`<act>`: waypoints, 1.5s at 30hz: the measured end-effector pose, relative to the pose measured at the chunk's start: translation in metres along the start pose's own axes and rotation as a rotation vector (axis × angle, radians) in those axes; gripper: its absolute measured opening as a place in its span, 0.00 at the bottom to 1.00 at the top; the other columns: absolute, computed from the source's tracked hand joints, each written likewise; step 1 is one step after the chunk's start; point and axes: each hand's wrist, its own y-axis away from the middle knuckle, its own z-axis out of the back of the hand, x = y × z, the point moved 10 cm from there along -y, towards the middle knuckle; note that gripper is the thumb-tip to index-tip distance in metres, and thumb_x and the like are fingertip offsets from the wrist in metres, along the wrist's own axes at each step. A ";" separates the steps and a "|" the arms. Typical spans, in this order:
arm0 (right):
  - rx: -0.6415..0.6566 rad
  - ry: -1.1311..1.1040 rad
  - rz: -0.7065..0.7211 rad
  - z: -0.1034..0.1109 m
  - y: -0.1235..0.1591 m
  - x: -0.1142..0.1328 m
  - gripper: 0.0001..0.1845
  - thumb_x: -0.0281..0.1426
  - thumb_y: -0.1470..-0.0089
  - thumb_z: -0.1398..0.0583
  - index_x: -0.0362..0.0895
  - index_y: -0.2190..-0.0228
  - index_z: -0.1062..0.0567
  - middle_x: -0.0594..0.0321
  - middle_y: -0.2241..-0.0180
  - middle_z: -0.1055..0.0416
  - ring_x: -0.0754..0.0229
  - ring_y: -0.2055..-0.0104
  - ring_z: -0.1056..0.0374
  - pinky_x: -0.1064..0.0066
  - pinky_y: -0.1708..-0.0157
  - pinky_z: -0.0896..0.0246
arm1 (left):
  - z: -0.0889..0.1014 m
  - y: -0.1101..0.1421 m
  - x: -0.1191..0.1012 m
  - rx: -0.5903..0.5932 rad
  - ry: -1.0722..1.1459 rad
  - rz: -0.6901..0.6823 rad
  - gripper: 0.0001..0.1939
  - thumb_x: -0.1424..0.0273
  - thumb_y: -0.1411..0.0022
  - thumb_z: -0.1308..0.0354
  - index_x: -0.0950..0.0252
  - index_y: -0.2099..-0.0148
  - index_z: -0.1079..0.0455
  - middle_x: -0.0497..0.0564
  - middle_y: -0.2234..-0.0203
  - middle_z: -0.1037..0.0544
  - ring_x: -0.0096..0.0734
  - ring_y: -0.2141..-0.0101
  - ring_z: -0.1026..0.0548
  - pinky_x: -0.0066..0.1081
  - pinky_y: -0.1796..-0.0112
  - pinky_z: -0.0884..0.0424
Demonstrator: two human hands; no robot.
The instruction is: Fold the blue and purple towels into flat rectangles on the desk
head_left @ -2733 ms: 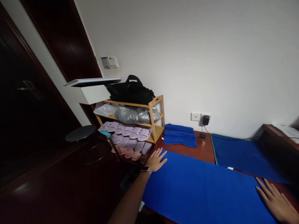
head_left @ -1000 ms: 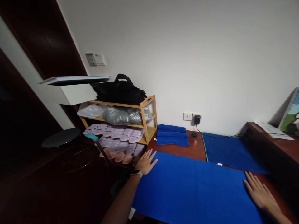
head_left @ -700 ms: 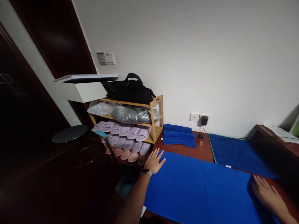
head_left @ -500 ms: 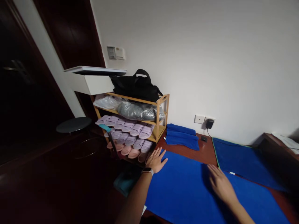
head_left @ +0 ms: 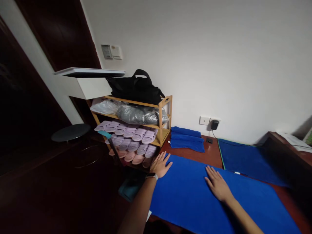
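A large blue towel [head_left: 185, 191] lies spread flat on the reddish-brown wooden tabletop [head_left: 212, 156]. My left hand [head_left: 159, 165], with a watch on its wrist, rests palm down at the towel's far left corner, fingers spread. Near the middle of the far edge, my right hand [head_left: 218, 185] lies flat on the cloth, its fingers stretched out. Neither hand grips anything. Beyond them a folded blue towel [head_left: 186, 139] sits against the wall. Another blue towel with a green edge [head_left: 243, 159] lies flat at the back right.
Left of the table, a wooden rack [head_left: 161, 123] holds lilac slippers [head_left: 140, 133], bagged items and a black bag [head_left: 137, 87]. A round stool [head_left: 70, 132] stands farther left. A black plug [head_left: 214, 124] sits in the wall socket, its cable crossing the right-hand towel.
My right hand has come down onto the towel and now lies flat, farther left in view. My left hand stays at the corner. The view has shifted slightly right.
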 end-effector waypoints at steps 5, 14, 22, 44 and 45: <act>-0.112 0.081 -0.295 0.027 0.087 -0.199 0.44 0.52 0.37 0.62 0.38 0.32 0.42 0.54 0.29 0.48 0.48 0.26 0.57 0.49 0.28 0.61 | 0.000 -0.003 0.001 0.006 0.002 0.001 0.33 0.47 0.27 0.58 0.56 0.27 0.44 0.53 0.28 0.45 0.41 0.29 0.49 0.44 0.32 0.52; -0.240 0.068 -0.515 0.035 0.156 -0.355 0.50 0.54 0.43 0.63 0.33 0.31 0.45 0.48 0.29 0.49 0.44 0.26 0.58 0.48 0.30 0.56 | -0.002 -0.007 0.004 0.036 -0.016 -0.003 0.32 0.48 0.27 0.57 0.53 0.27 0.45 0.50 0.28 0.45 0.41 0.29 0.48 0.45 0.32 0.51; -0.136 0.138 -0.577 0.041 0.153 -0.346 0.48 0.51 0.42 0.63 0.35 0.31 0.45 0.51 0.28 0.50 0.46 0.26 0.56 0.50 0.30 0.54 | 0.000 -0.008 0.002 0.043 -0.019 0.002 0.32 0.50 0.26 0.57 0.56 0.27 0.44 0.53 0.28 0.45 0.41 0.29 0.48 0.44 0.32 0.50; -0.037 0.013 -0.101 0.004 0.009 -0.025 0.41 0.53 0.32 0.61 0.43 0.29 0.49 0.57 0.27 0.54 0.54 0.25 0.62 0.52 0.27 0.68 | -0.004 -0.005 0.002 0.021 -0.020 -0.005 0.32 0.49 0.26 0.59 0.56 0.27 0.45 0.52 0.28 0.45 0.41 0.29 0.49 0.45 0.32 0.51; -0.053 0.028 -0.133 0.007 0.023 -0.053 0.41 0.53 0.33 0.60 0.44 0.29 0.48 0.58 0.28 0.52 0.54 0.25 0.61 0.52 0.27 0.67 | -0.004 -0.005 0.002 0.019 -0.022 -0.005 0.32 0.49 0.26 0.59 0.55 0.27 0.45 0.52 0.28 0.45 0.41 0.29 0.49 0.45 0.32 0.51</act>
